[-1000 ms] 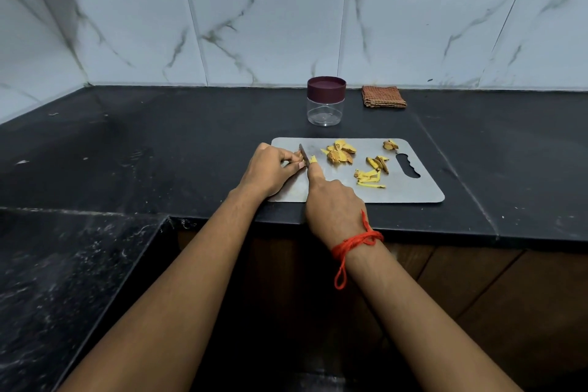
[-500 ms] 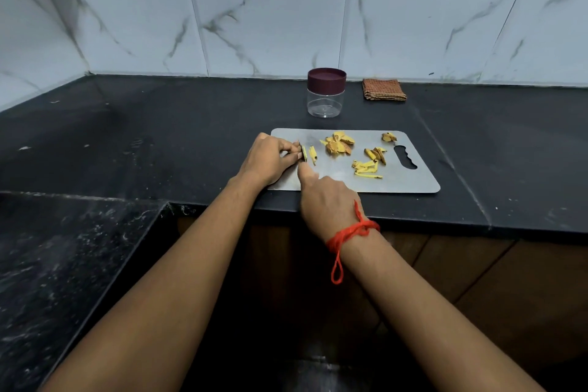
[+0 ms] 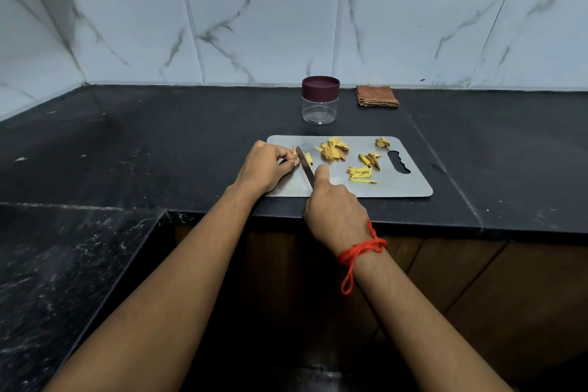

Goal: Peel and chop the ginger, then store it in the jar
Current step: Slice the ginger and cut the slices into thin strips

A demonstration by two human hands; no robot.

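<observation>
Gripping the knife in the right hand, fist closed round the handle, forefinger stretched along the back of the blade. Blade tip pointing away, edge down on the board, between a cut strip on its right and the ginger on its left. Pinching that ginger under the curled fingertips of the left hand, at the board's left end; only a small part of the piece showing. Further right on the board: a heap of peels, thin yellow strips, one small bit near the handle slot. Behind the board, standing apart on the black counter: the jar, lid on, nothing seen inside. Beside it to the right, a folded cloth. Red thread tied round the right wrist.
</observation>
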